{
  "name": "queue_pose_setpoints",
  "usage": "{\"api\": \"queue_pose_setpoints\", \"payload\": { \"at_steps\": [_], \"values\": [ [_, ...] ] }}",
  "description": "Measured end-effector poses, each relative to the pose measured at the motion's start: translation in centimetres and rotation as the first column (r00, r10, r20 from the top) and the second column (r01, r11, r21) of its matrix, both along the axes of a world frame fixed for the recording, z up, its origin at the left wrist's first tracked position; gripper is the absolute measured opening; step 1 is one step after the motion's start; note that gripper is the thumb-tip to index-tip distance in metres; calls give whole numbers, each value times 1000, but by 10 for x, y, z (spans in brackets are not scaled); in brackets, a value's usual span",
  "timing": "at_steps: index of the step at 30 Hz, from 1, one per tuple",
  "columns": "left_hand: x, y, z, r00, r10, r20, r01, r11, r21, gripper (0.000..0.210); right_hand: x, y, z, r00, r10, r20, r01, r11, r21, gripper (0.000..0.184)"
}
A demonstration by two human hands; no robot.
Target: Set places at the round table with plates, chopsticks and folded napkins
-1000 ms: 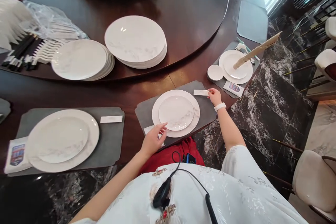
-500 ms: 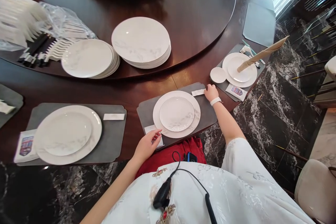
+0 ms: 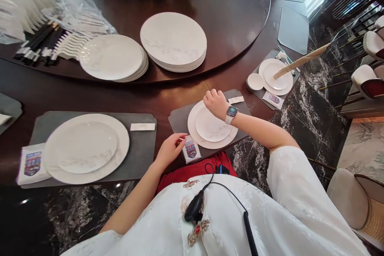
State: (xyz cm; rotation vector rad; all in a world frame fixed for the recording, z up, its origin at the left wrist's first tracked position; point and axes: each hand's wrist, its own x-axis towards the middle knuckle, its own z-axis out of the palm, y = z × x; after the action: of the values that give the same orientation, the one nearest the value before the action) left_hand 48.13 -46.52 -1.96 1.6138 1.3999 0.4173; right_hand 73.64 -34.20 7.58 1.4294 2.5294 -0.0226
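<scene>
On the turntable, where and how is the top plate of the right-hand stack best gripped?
Probably by its near right rim, coming from the person's side with the right hand: thumb above, fingers under the edge. The top plate is wide, round and face up, with nothing lying on it, while the smaller plates sit close on its left.

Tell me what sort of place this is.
Probably a restaurant dining room: gray placemats are laid with plates, more stacked plates stand on the table's raised round centre, and cushioned chairs are nearby.
</scene>
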Motion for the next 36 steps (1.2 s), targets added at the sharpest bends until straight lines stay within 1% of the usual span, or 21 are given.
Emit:
{"api": "queue_pose_setpoints", "payload": {
  "at_steps": [3,5,7,8,10,11,12,13,14,15,16,17,18,20,21,22,24,27,30,33,36],
  "values": [
    [-28,9,-5,1000,-19,22,19,1000,24,38,-42,-2,10,999,40,3,-40,999,-20,39],
    [-56,18,-11,999,-25,38,23,999,45,36,-69,-1,11,999,40,-33,-42,997,-57,35],
    [-92,36,-17,999,4,48,-8,996,88,34,-93,-3,8,995,-12,-99,-2,989,-146,24],
    [-114,49,-20,998,46,47,-51,992,118,34,-104,-5,4,988,-56,-143,25,976,-214,19],
    [-166,87,-23,980,197,30,-199,962,187,33,-119,-15,-7,955,-172,-243,65,917,-394,17],
    [-195,111,-23,953,301,17,-297,928,225,33,-124,-22,-15,919,-234,-316,60,878,-476,15],
    [-226,137,-22,912,411,2,-396,878,267,33,-128,-30,-23,872,-304,-384,60,845,-532,15],
    [-256,164,-20,857,516,-16,-485,815,317,33,-130,-40,-32,823,-371,-430,69,816,-573,16],
    [-285,192,-18,799,600,-34,-550,752,364,33,-131,-51,-39,775,-439,-455,98,795,-599,18],
    [-310,220,-15,750,659,-53,-589,702,399,32,-131,-63,-46,734,-501,-459,129,766,-630,21],
    [-331,247,-13,714,696,-76,-612,673,415,32,-132,-75,-52,690,-563,-455,163,733,-661,26],
    [-347,273,-12,697,710,-105,-619,669,411,32,-133,-86,-56,655,-612,-443,183,697,-693,31],
    [-358,295,-12,691,709,-144,-616,681,396,31,-134,-95,-59,624,-654,-428,209,667,-715,37],
    [-365,331,-14,693,680,-240,-597,727,338,31,-137,-106,-61,576,-712,-402,264,627,-733,45],
    [-364,344,-16,691,663,-288,-588,747,309,32,-138,-108,-60,557,-731,-394,292,616,-731,48],
    [-362,354,-18,686,649,-329,-581,761,289,34,-140,-108,-58,541,-746,-389,318,609,-727,49],
    [-356,365,-23,676,629,-384,-560,777,287,38,-143,-101,-53,518,-765,-384,351,599,-720,51],
    [-351,369,-29,686,592,-423,-487,806,338,43,-150,-81,-46,511,-773,-377,362,591,-721,47],
    [-354,364,-34,711,556,-430,-425,827,368,41,-163,-60,-43,535,-755,-379,344,605,-718,43],
    [-359,356,-42,734,551,-397,-396,822,410,43,-180,-44,-43,573,-721,-388,309,629,-713,41],
    [-363,351,-51,754,557,-349,-397,809,434,43,-194,-36,-45,608,-692,-388,274,642,-716,39]
  ]
}}
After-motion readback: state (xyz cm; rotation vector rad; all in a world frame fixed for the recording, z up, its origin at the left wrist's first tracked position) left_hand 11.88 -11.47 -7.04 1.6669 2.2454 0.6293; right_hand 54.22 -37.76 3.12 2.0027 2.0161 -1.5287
